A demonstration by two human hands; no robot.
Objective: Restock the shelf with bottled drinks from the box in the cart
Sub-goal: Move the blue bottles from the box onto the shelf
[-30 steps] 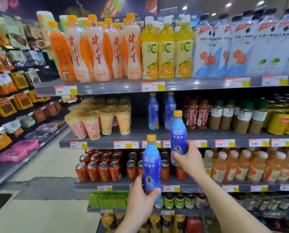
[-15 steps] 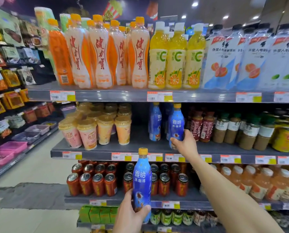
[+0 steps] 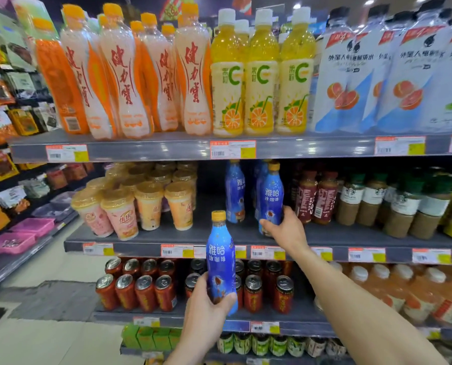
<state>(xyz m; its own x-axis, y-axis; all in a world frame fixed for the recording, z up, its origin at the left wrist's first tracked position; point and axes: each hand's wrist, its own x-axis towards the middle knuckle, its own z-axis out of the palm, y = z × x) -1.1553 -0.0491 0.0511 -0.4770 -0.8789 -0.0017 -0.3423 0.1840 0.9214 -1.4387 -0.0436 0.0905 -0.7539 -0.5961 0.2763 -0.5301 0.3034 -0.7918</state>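
Nearest the camera, the left hand (image 3: pixel 206 309) is wrapped around the lower body of a blue bottle (image 3: pixel 221 262), a slim, glossy plastic one with a yellow screw cap and white lettering, held upright in the air below the front edge of the middle shelf (image 3: pixel 151 239) and in front of the cans. Behind it, on the board beneath that shelf, stand rows of red cans (image 3: pixel 146 292) with silver pull-tab tops, round and metallic. Further out, the right hand (image 3: pixel 285 227) reaches over the middle shelf's lip, fingers closed around the base of a second blue bottle (image 3: pixel 270 198), which stands upright on the grey shelf board. Just left of it and slightly deeper stands another like bottle (image 3: pixel 234 191), with more behind. Left of these on the same shelf sit squat paper cups (image 3: pixel 119 213) in pink and peach with domed clear lids; to the right, dark red-labelled bottles (image 3: pixel 315 197) touch shoulders, then brown coffee bottles (image 3: pixel 401 204) with green caps. White and yellow price tags (image 3: pixel 232 150) line the shelf edges. On the board above the middle shelf, farthest off, stand tall waisted orange-capped bottles (image 3: pixel 193 83), yellow juice bottles (image 3: pixel 261 83) with white caps, and pale bottles (image 3: pixel 351 83) printed with grapefruit slices.
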